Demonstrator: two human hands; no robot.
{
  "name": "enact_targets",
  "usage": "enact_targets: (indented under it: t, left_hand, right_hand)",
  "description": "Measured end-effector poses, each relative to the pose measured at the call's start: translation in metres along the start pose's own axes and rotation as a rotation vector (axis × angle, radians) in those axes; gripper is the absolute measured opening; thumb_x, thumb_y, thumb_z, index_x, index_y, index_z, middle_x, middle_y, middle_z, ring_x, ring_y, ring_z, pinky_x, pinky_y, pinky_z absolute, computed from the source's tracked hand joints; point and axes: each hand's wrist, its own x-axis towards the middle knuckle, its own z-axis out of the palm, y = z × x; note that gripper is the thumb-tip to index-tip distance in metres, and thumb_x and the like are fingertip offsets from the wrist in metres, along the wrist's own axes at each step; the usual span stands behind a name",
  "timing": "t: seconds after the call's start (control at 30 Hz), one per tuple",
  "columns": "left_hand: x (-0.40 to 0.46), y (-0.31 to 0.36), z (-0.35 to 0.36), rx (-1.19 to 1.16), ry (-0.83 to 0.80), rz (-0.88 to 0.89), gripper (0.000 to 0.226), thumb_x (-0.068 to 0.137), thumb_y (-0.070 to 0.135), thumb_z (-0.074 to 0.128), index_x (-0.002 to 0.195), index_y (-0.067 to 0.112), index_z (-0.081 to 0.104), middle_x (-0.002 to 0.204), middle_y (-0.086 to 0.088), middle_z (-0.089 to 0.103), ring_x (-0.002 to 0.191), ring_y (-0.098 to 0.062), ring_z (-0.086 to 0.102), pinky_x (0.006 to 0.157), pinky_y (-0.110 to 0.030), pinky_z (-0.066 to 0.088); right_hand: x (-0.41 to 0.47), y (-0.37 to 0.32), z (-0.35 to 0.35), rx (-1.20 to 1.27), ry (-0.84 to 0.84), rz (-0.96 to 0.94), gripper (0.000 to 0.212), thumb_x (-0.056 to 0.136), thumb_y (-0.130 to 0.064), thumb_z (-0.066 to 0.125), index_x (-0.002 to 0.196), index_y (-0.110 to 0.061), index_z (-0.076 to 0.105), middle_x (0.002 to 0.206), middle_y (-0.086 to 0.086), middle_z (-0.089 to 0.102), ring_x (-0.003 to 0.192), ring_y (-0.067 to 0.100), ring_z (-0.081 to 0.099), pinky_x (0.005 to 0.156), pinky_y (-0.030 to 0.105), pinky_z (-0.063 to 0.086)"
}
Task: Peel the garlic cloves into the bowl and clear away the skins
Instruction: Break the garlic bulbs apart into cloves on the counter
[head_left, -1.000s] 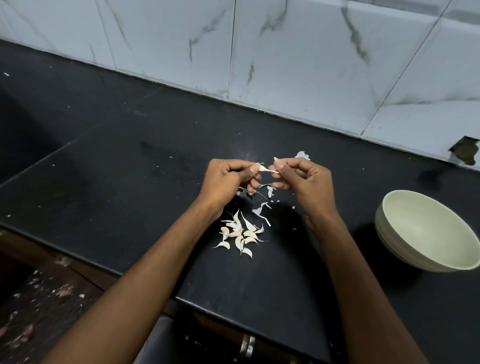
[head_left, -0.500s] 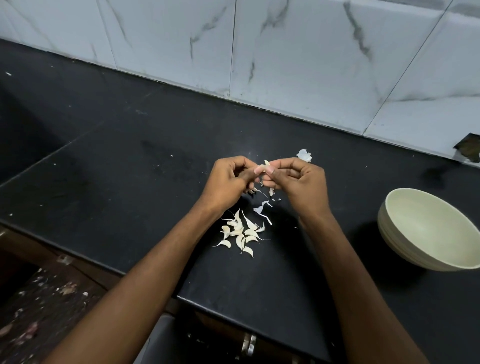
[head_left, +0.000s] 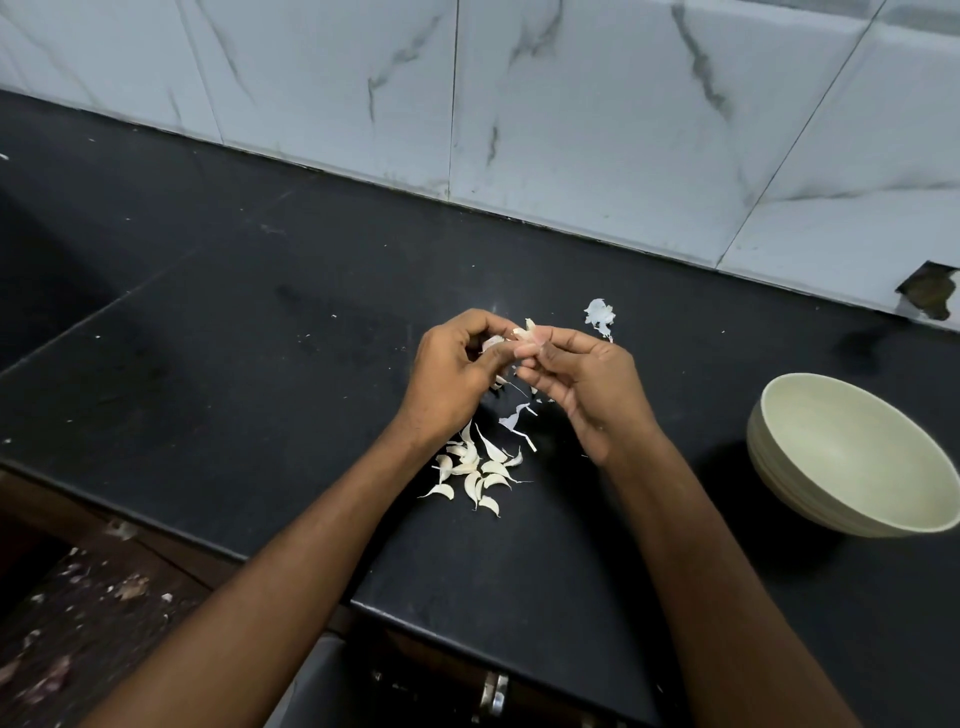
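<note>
Head view: both hands meet above the middle of the black bench (head_left: 260, 322); the left hand (head_left: 452, 371) has its fingers curled inward, its fingertips pinching a garlic clove (head_left: 525, 332) from the left; the right hand (head_left: 587, 379) pinches the same clove from the right, its fingers bent, and a pale tip of the clove or its skin sticks up between the two thumbs; whether the skin is already loose I cannot tell. Below the hands, near the left wrist, a small pile of cloves (head_left: 475, 467) lies on the bench, the pieces curved and touching one another; between that pile and the hands lie a few thin strips of skin (head_left: 517, 421); a larger white scrap of skin (head_left: 600, 314) sits on the bench just behind the right hand. Well apart to the right stands a pale green bowl (head_left: 810, 499), upright, its inside showing no cloves in the part that can be seen. Behind the bench runs a wall of white marbled tiles (head_left: 571, 114); one tile at the far right has a broken corner (head_left: 930, 296).
</note>
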Motion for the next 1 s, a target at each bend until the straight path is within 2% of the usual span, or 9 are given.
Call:
enact_targets:
  t: [0.13,0.23,0.37,0.53,0.63,0.7,0.77,0.87,1.0]
  left_hand:
    - [-0.001,0.006,0.0,-0.078,0.047,-0.035,0.015,0.087,0.015,0.083,0.09,0.003,0.075,0.079,-0.011,0.076,0.065,-0.02,0.067,0.061,-0.027,0.053]
    - [-0.001,0.007,-0.002,-0.093,0.036,-0.026,0.013,0.089,0.01,0.081,0.088,-0.001,0.074,0.078,-0.017,0.074,0.062,-0.019,0.062,0.059,-0.025,0.052]
    - [0.002,0.007,-0.005,-0.083,-0.013,-0.013,0.01,0.091,0.008,0.078,0.089,-0.001,0.074,0.081,-0.016,0.074,0.065,-0.02,0.062,0.061,-0.029,0.052]
    - [0.004,0.005,-0.007,-0.055,-0.043,-0.015,0.007,0.092,0.005,0.076,0.091,-0.001,0.074,0.077,-0.002,0.073,0.063,-0.008,0.061,0.061,-0.023,0.049]
    - [0.004,0.005,-0.011,-0.018,-0.041,-0.011,0.009,0.094,0.007,0.074,0.087,0.001,0.074,0.073,0.003,0.071,0.059,-0.006,0.058,0.061,-0.021,0.047]
    - [0.004,0.004,-0.013,-0.007,-0.069,-0.02,0.009,0.095,0.008,0.074,0.087,0.003,0.074,0.074,0.0,0.071,0.059,-0.007,0.058,0.062,-0.023,0.047]
    - [0.003,0.005,-0.015,-0.011,-0.102,-0.033,0.009,0.095,0.009,0.073,0.088,0.003,0.074,0.075,-0.005,0.07,0.06,-0.012,0.056,0.062,-0.027,0.047]
    - [0.003,0.006,-0.018,-0.104,-0.095,-0.076,0.009,0.098,0.009,0.07,0.095,0.001,0.074,0.078,-0.004,0.072,0.064,-0.015,0.058,0.063,-0.026,0.051]
    - [0.0,0.007,-0.017,-0.214,-0.146,-0.123,0.013,0.1,0.009,0.065,0.103,0.0,0.075,0.081,-0.004,0.073,0.07,-0.021,0.059,0.065,-0.026,0.053]
  right_hand:
    - [-0.003,-0.002,0.004,-0.053,-0.006,-0.03,0.016,0.096,0.009,0.061,0.096,0.0,0.075,0.088,0.012,0.077,0.074,0.013,0.071,0.076,0.026,0.063]
    - [-0.003,-0.002,0.005,-0.088,0.012,-0.03,0.015,0.095,0.009,0.062,0.102,0.004,0.076,0.086,0.016,0.075,0.069,0.014,0.07,0.07,0.024,0.061]
    - [-0.003,-0.004,0.004,-0.119,0.0,-0.036,0.016,0.096,0.007,0.063,0.107,0.007,0.075,0.085,0.016,0.073,0.067,0.013,0.068,0.067,0.022,0.059]
    - [-0.003,-0.001,0.004,-0.217,-0.043,-0.151,0.034,0.1,0.004,0.061,0.134,0.005,0.063,0.094,0.018,0.075,0.072,0.012,0.069,0.072,0.025,0.062]
    - [0.0,-0.001,0.002,-0.329,-0.078,-0.222,0.033,0.099,0.004,0.064,0.131,0.004,0.066,0.084,0.01,0.077,0.072,0.012,0.07,0.07,0.024,0.061]
    - [0.0,-0.002,-0.001,-0.386,-0.105,-0.245,0.028,0.098,0.002,0.066,0.126,0.004,0.07,0.088,0.016,0.077,0.073,0.014,0.07,0.071,0.026,0.062]
    - [-0.001,-0.003,-0.002,-0.372,-0.123,-0.237,0.026,0.098,0.002,0.066,0.123,0.003,0.071,0.093,0.023,0.077,0.072,0.015,0.07,0.071,0.026,0.062]
    - [-0.003,-0.005,-0.002,-0.267,-0.146,-0.183,0.025,0.098,0.001,0.066,0.122,0.001,0.07,0.09,0.017,0.077,0.073,0.016,0.07,0.072,0.027,0.063]
    - [-0.002,-0.007,-0.003,-0.135,-0.156,-0.129,0.029,0.099,0.0,0.064,0.128,0.005,0.066,0.094,0.017,0.077,0.076,0.016,0.073,0.073,0.027,0.062]
